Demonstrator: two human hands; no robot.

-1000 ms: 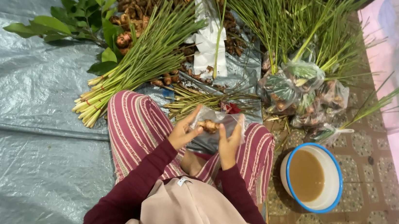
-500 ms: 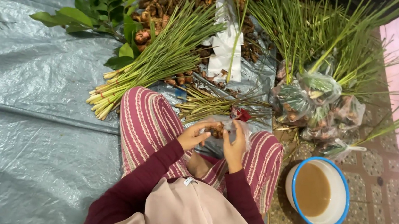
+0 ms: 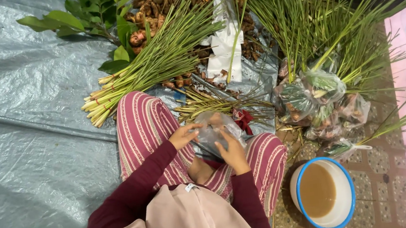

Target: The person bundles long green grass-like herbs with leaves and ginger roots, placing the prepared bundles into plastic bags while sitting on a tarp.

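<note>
Dark maroon long sleeves, a beige headscarf at the bottom centre of the frame, trousers striped in pink and cream

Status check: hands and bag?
Left hand and right hand both gripping clear plastic bag over lap. Lemongrass bundle beyond knees, nothing obstructing.

Seated cross-legged in striped trousers, the person bends both maroon-sleeved arms inward, forearms converging toward twelve o'clock; the left hand (image 3: 184, 135) curls its fingers at ten o'clock of the right hand (image 3: 233, 151), both closed in a pinching grasp.
</note>
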